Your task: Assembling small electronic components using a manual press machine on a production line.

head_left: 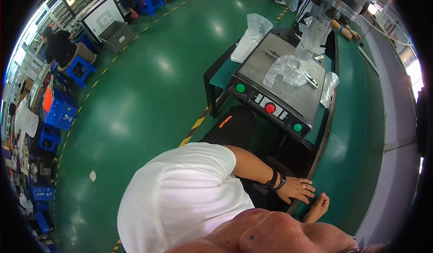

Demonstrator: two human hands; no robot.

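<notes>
My left hand [297,190] rests on the rim of the green worktable [356,131], fingers spread, holding nothing; a black band sits on its wrist. Just below it my right hand [318,206] lies on the same edge, partly hidden and empty. Farther along the table stands a black press machine [275,104] with a grey plate, two green buttons and a red button [270,108]. Crumpled clear plastic bags [288,70] lie on the plate, well away from both hands.
Another person's hands [346,31] work at the far end of the table. More clear bags [250,39] lie left of the machine. On the green floor are a yellow-black tape line [194,129], blue stools and crates [61,113], a grey bin [115,34] and seated people at left.
</notes>
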